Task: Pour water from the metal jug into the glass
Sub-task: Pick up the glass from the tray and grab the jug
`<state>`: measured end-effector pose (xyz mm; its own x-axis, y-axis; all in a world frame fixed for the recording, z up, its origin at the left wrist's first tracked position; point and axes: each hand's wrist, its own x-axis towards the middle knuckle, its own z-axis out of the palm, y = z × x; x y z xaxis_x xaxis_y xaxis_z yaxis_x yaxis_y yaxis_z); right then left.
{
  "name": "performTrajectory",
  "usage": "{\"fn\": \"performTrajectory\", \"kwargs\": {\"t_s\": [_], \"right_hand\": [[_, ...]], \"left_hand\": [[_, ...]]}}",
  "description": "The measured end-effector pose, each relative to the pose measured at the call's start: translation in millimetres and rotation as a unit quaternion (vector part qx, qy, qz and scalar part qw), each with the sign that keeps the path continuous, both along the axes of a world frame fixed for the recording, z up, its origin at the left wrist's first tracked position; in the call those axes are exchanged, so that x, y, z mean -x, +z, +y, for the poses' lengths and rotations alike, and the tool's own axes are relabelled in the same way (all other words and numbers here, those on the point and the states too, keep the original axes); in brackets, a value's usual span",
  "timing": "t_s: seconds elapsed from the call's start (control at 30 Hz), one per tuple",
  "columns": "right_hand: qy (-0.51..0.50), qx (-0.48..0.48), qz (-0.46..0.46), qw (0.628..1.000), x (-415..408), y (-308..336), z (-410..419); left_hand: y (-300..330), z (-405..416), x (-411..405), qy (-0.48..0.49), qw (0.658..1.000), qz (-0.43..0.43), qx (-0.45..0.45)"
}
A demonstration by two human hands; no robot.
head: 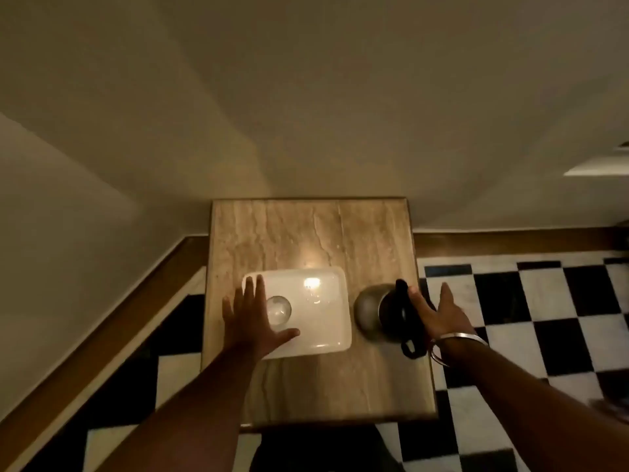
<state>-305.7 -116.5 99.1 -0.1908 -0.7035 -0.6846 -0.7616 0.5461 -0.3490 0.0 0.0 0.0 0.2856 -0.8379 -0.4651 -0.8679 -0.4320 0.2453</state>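
One dull metal jug (377, 311) with black handle, upright.

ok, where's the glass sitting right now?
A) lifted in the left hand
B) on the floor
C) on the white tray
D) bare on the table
C: the glass stands on the white tray, at its left side, with the open left hand beside it and not closed on it.
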Motion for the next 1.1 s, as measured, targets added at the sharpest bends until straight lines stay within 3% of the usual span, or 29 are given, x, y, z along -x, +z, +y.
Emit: {"fn": "performTrajectory", "kwargs": {"t_s": [0.13, 0.33, 0.43, 0.8, 0.97, 1.1], "right_hand": [[-0.092, -0.060, -0.061, 0.992, 16.2, -32.7, 19.3], [-0.163, -0.020, -0.148, 0.975, 16.1, -60.2, 33.2], [-0.201, -0.022, -0.212, 0.956, 14.9, -65.5, 34.1], [-0.222, -0.056, -0.252, 0.940, 19.5, -68.2, 24.4], [-0.217, -0.011, -0.203, 0.955, 16.2, -57.7, 4.1], [-0.151, 0.018, -0.182, 0.971, 18.0, -49.6, -8.5]], "left_hand": [[-33.5, 14.5, 11.6, 0.123, 0.988, 0.088, -0.015], [-57.0, 1.5, 28.9, 0.258, 0.951, 0.153, 0.069], [-66.7, -4.8, 30.8, 0.263, 0.944, 0.175, 0.091], [-65.4, -7.1, 42.9, 0.215, 0.951, 0.190, 0.111], [-58.2, -6.0, 46.5, 0.211, 0.950, 0.195, 0.121], [-58.0, -7.5, 48.1, 0.183, 0.954, 0.201, 0.128]]}}
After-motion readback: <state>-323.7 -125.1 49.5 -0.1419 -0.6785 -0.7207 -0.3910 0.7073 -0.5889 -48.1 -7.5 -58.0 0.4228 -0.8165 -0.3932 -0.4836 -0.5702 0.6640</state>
